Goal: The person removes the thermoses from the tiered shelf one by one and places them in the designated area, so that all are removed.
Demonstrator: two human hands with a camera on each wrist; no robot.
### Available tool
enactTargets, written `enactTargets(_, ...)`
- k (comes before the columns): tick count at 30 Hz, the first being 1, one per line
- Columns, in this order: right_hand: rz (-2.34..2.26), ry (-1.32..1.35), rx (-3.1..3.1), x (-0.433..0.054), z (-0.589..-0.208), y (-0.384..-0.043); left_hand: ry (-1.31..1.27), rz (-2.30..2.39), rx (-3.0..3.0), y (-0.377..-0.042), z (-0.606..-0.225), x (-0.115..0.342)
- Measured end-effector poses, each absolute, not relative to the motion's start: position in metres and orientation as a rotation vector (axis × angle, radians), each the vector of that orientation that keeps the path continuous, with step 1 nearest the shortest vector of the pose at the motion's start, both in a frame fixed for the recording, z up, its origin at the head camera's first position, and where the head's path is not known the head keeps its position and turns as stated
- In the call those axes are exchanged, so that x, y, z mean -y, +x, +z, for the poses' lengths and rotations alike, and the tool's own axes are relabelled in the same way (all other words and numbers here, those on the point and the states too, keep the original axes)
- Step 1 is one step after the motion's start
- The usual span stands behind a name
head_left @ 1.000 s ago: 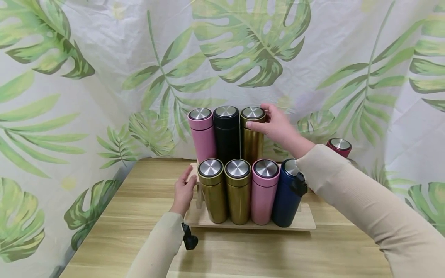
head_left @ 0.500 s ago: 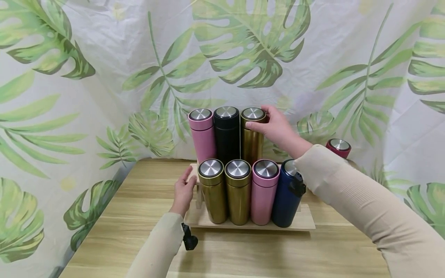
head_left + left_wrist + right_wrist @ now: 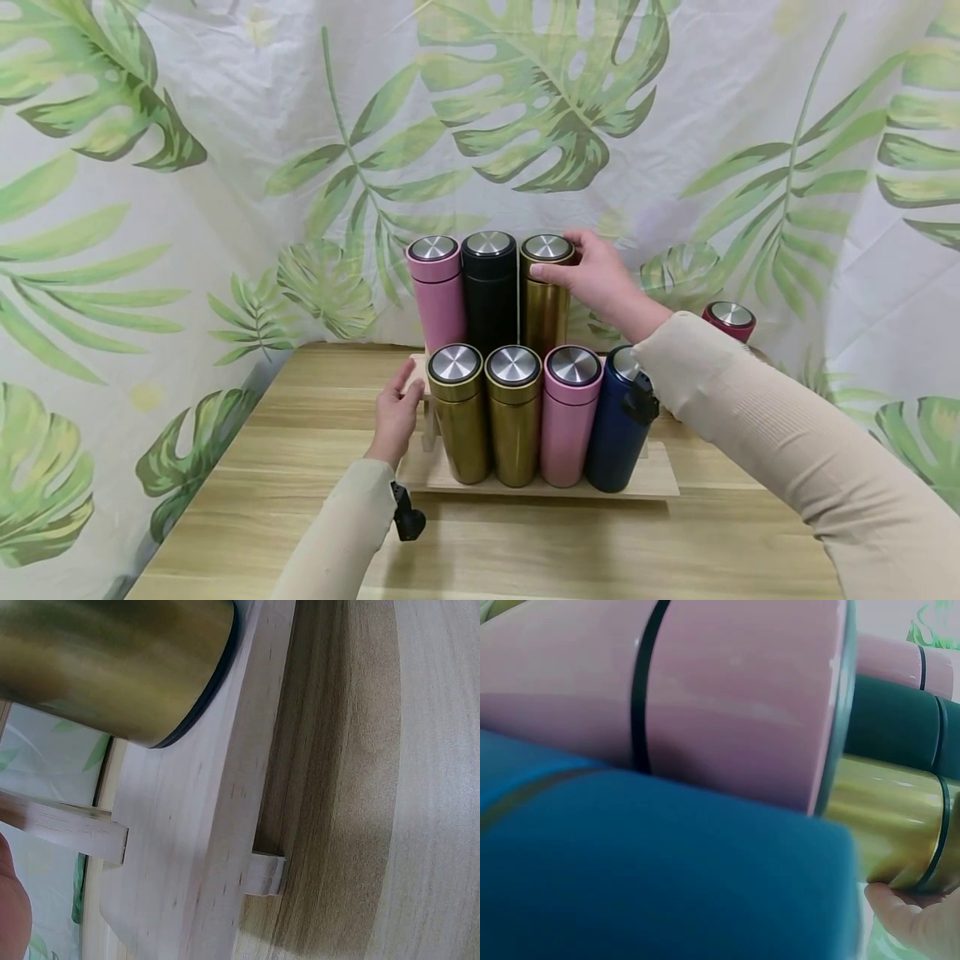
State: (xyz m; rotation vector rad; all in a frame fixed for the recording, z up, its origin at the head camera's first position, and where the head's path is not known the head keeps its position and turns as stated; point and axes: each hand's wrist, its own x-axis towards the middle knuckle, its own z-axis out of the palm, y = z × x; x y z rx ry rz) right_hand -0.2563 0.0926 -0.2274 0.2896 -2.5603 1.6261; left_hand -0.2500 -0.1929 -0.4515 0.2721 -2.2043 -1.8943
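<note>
Right hand (image 3: 602,281) clasps the rear gold bottle (image 3: 546,315) near its top, bottle upright beside the black bottle (image 3: 491,304). Left hand (image 3: 394,417), thumb and fingers apart, at left end of wooden rack (image 3: 662,477).

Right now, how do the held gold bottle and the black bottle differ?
The held gold bottle shines; the black bottle looks duller. The right hand grips the gold bottle; no hand holds the black bottle. The gold bottle ends the back row; the black bottle stands mid-row. Both have silvery tops.
</note>
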Motion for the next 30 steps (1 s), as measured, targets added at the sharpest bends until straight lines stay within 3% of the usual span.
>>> enactTargets(30, 1.616, 0.226, 2.527, -0.109, -0.207, -0.255, 0.270, -1.909, 2.189, -0.249, -0.451, 0.193)
